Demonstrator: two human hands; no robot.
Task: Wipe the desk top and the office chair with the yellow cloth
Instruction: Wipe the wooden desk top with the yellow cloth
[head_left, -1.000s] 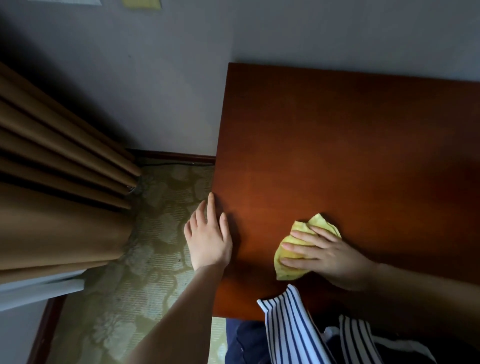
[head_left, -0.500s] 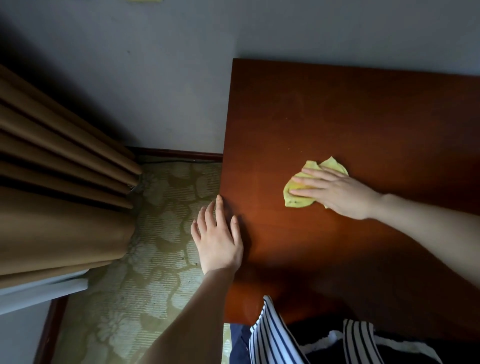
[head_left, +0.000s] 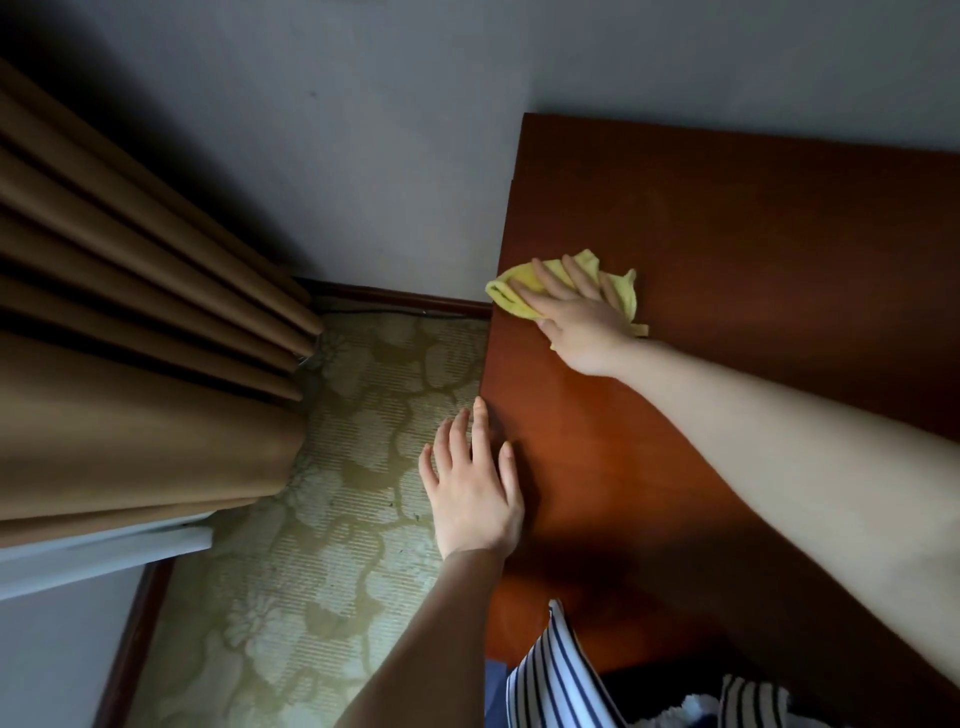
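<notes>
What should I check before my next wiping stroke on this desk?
1. Yellow cloth under the right hand, fingers spread flat on it: ok.
2. Cloth on the desk top: ok, though its tip reaches the left edge.
3. Left hand bracing at the desk's left edge, out of the cloth's way: ok.
4. Strip of desk by the wall already wiped: cannot tell.
5. Office chair within sight: not ok, it is not in view.

The yellow cloth (head_left: 511, 293) lies crumpled and pressed flat on my glossy reddish-brown desk top (head_left: 727, 234), at the far part of its left edge; one fold perhaps overhangs slightly.
</notes>
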